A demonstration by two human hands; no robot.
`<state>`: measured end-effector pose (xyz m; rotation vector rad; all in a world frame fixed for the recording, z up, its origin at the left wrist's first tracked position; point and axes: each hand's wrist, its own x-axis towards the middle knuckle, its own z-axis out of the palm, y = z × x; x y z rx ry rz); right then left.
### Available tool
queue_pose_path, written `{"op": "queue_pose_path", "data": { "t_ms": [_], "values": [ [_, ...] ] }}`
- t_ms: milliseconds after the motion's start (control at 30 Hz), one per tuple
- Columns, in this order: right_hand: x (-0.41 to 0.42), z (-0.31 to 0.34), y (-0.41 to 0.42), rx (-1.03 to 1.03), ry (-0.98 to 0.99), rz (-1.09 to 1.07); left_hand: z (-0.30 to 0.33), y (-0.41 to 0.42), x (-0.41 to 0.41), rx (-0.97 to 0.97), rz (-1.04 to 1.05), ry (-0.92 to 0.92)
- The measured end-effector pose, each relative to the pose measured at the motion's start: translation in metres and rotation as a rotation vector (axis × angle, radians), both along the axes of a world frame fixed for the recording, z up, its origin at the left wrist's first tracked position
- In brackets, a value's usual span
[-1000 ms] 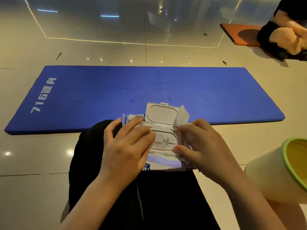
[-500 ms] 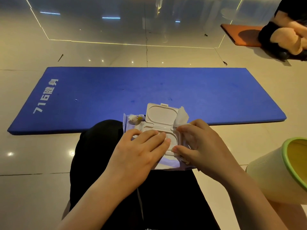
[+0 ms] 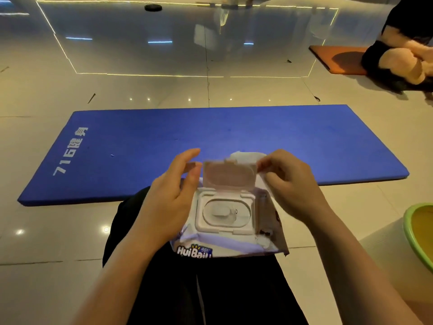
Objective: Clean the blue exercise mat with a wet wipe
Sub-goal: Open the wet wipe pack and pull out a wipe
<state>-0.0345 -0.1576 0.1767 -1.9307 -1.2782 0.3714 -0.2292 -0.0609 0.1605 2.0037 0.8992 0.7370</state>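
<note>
**Wipe pack open on the lap, mat lying ahead**

Across the pale tiled floor (image 3: 164, 95), the blue mat (image 3: 257, 141) is lying flat and crosswise in front of the person, with white lettering (image 3: 70, 151) running along its left end. Small dark specks are showing on its surface near the middle.

Nearer the camera, the left hand (image 3: 171, 202) is hovering at the left side of the wipe pack (image 3: 234, 240), its fingers (image 3: 187, 158) loosely spread and mostly straight, gripping nothing; whether the palm is touching the pack's edge is unclear. The pack is resting on the person's lap, on black trousers (image 3: 222, 289), with its plastic lid (image 3: 228, 175) standing up and open and the oval dispensing slot (image 3: 226, 213) showing below it. Blue and white brand print is facing the camera on the pack's near edge.

Behind the lid's upper right corner, a white wipe (image 3: 244, 156) is sticking up, and the right hand (image 3: 293, 186) is pinching it between curled fingertips (image 3: 263, 164) just beside the lid.

Further right, at the frame's edge, a green-rimmed bin (image 3: 419, 235) is standing on the floor close to the person's right arm. Far off at the upper right, an orange mat (image 3: 337, 58) is lying on the tiles, with another person's limbs (image 3: 398, 62) partly on it.
</note>
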Motion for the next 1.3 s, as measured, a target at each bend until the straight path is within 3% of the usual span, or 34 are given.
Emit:
{"op": "queue_pose_path", "data": {
  "t_ms": [100,200,300,567,733,900,1200,1300],
  "values": [
    [-0.011,-0.003,-0.018,0.02,-0.083,0.169,-0.009,-0.003,-0.016,0.198,-0.071,-0.019],
    [-0.023,-0.024,-0.033,0.033,-0.456,0.229,-0.029,-0.006,-0.031,0.447,-0.215,0.131],
    [-0.038,-0.041,-0.045,0.077,-0.674,0.228,-0.043,-0.009,-0.04,0.502,-0.321,0.271],
    [-0.049,-0.043,-0.042,-0.067,-0.871,0.302,-0.028,0.011,-0.044,0.828,-0.451,0.559],
    [-0.035,-0.039,-0.052,0.078,-0.877,0.223,-0.011,0.008,-0.025,0.758,-0.443,0.283],
    [-0.002,-0.042,-0.076,0.214,-0.741,-0.065,0.001,-0.001,0.05,0.657,-0.502,0.091],
    [0.089,-0.101,-0.149,-0.039,-0.734,-0.335,-0.032,-0.053,0.191,0.265,-0.689,0.282],
    [0.122,-0.155,-0.161,-0.213,-0.645,-0.349,-0.053,-0.063,0.205,0.322,-0.713,0.475]
  ]
}}
